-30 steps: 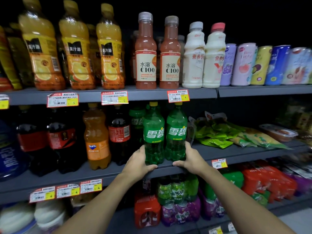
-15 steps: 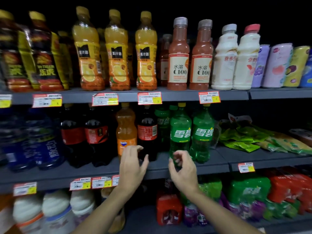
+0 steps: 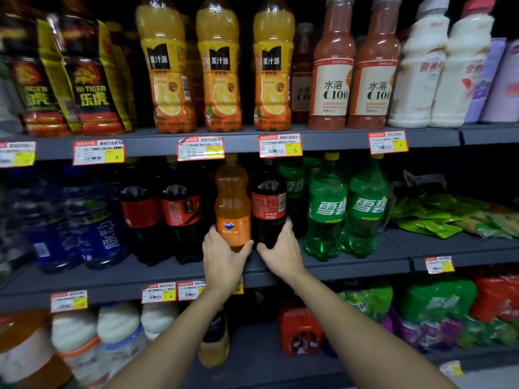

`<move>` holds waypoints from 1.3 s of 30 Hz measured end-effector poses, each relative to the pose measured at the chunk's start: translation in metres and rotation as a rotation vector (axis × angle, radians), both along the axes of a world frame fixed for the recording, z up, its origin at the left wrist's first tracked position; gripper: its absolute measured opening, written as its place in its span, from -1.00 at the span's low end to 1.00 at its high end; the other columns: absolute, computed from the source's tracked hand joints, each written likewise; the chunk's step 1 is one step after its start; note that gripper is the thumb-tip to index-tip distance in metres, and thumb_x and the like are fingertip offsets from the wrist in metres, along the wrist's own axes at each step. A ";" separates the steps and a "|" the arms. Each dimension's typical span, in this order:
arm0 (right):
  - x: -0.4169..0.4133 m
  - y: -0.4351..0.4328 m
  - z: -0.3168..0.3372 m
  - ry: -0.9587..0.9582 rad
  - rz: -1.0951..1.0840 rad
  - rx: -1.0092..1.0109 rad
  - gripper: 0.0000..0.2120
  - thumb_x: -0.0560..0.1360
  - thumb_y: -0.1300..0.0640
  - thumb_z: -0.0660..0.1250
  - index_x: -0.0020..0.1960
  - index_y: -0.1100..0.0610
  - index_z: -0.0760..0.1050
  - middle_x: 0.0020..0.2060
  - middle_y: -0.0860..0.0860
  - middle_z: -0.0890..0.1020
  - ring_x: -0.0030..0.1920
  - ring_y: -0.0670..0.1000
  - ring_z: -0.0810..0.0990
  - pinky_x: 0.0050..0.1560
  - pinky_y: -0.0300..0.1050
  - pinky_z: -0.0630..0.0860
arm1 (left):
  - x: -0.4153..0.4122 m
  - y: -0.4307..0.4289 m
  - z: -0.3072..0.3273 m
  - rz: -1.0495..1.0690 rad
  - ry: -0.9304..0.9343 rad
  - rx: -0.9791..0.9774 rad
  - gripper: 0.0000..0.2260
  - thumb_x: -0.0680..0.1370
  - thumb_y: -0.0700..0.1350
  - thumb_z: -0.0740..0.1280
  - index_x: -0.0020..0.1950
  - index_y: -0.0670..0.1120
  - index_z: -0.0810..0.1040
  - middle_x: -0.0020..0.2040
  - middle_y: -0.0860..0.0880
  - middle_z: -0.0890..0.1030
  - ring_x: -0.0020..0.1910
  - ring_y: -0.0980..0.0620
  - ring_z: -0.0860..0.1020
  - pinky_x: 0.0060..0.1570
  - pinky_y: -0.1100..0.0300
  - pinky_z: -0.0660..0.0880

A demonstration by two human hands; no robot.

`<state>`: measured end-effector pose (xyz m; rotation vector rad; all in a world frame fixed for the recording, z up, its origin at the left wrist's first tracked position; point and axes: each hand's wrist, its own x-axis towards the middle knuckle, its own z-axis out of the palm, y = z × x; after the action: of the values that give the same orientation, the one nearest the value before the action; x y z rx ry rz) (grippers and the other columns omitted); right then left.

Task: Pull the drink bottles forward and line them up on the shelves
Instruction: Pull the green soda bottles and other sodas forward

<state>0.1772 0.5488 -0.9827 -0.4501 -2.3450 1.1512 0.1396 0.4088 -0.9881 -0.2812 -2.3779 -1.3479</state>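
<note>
The person's left hand (image 3: 223, 259) wraps the lower part of the Fanta bottle (image 3: 232, 203), thumb on its right side. Just beside it, the right hand (image 3: 280, 252) cups the base of a cola bottle (image 3: 268, 200), fingers curled round its right side. Both bottles stand upright and touching on the middle shelf (image 3: 351, 266), their bottoms hidden by the hands. Two green bottles (image 3: 327, 209) stand to their right, nearer the shelf's front edge. More colas (image 3: 179, 214) stand to the left, and blue bottles (image 3: 95, 234) further left.
</note>
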 end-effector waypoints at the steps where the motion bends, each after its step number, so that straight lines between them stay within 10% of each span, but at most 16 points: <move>1: 0.000 0.000 0.000 -0.001 -0.008 0.007 -0.02 0.39 -0.01 0.51 0.59 0.18 0.01 0.47 0.15 0.36 0.46 0.18 0.36 0.43 0.02 0.35 | -0.001 0.000 0.000 -0.001 0.006 -0.001 -0.23 0.38 0.15 0.55 0.41 -0.19 0.32 0.24 -0.13 0.49 0.29 -0.12 0.43 0.28 -0.09 0.43; 11: 0.029 -0.021 -0.007 0.038 -0.217 0.339 -0.27 0.51 -0.21 0.27 0.47 0.25 0.24 0.26 0.15 0.42 0.29 0.15 0.41 0.32 0.02 0.37 | -0.001 -0.005 0.004 -0.038 -0.009 -0.038 -0.35 0.40 0.12 0.53 0.33 -0.14 0.35 0.17 -0.09 0.51 0.20 -0.09 0.48 0.18 -0.08 0.49; 18: 0.023 -0.005 0.001 0.036 -0.100 -0.134 -0.27 0.34 -0.14 0.57 0.29 0.06 0.22 0.10 0.01 0.51 0.20 0.07 0.57 0.00 -0.25 0.39 | -0.001 -0.008 0.009 -0.048 -0.030 -0.044 -0.35 0.39 0.12 0.54 0.33 -0.11 0.37 0.16 -0.07 0.53 0.18 -0.09 0.52 0.18 -0.09 0.51; 23: 0.014 -0.007 0.005 -0.039 -0.185 0.052 -0.01 0.29 -0.36 0.51 0.46 0.21 0.23 0.32 0.16 0.41 0.37 0.17 0.38 0.38 0.03 0.36 | -0.001 -0.011 0.009 -0.082 -0.038 -0.036 -0.38 0.38 0.15 0.54 0.30 -0.06 0.38 0.12 -0.01 0.53 0.12 -0.04 0.53 0.13 -0.05 0.54; 29: 0.018 -0.014 -0.005 -0.015 -0.042 -0.063 -0.21 0.45 -0.05 0.45 0.53 0.17 0.16 0.38 0.11 0.39 0.39 0.13 0.41 0.38 -0.01 0.38 | -0.003 -0.012 0.006 -0.079 -0.015 -0.052 -0.39 0.38 0.13 0.54 0.30 -0.06 0.38 0.11 0.00 0.53 0.11 -0.03 0.53 0.12 0.00 0.52; 39: 0.021 -0.020 -0.010 0.013 -0.054 0.013 -0.09 0.51 -0.07 0.42 0.62 0.18 -0.06 0.51 0.16 0.27 0.49 0.16 0.29 0.46 0.01 0.28 | -0.001 -0.011 0.002 -0.098 0.001 -0.014 -0.41 0.40 0.12 0.54 0.32 -0.01 0.39 0.12 0.03 0.55 0.11 0.02 0.55 0.12 0.02 0.55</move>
<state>0.1981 0.5290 -0.9930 -0.4966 -2.3138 1.1109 0.1385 0.3983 -0.9863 -0.4075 -2.4020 -1.3740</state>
